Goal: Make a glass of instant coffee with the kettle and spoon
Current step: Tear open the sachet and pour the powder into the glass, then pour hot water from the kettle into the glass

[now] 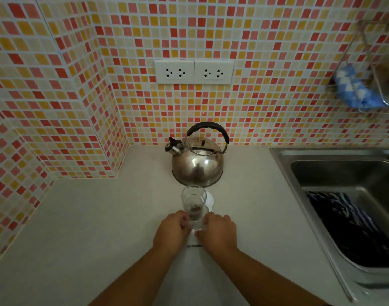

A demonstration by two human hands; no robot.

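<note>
Your left hand (pixel 172 231) and right hand (pixel 219 234) have fingers clamped on the clear upright glass (pixel 194 206); the steel kettle (pixel 197 161) stands just beyond on the tabletop (pixel 100 217), black handle arching left-right, equally near both.

Two bare forearms and hands, nothing worn

Both arms showed uncovered from the lower edge of the view up to the fingers: no sleeve, cuff or glove appeared on either one. The left hand (pixel 172 230) and the right hand (pixel 219 231) carried no ring, watch, strap or bracelet that could be seen, and both wrists were plain. The fingers were short and rounded, with the knuckles showing as soft ridges across the backs of the hands. The nails were too small and dim to tell apart. The forearms widened evenly toward the elbows, which lay outside the view
</note>
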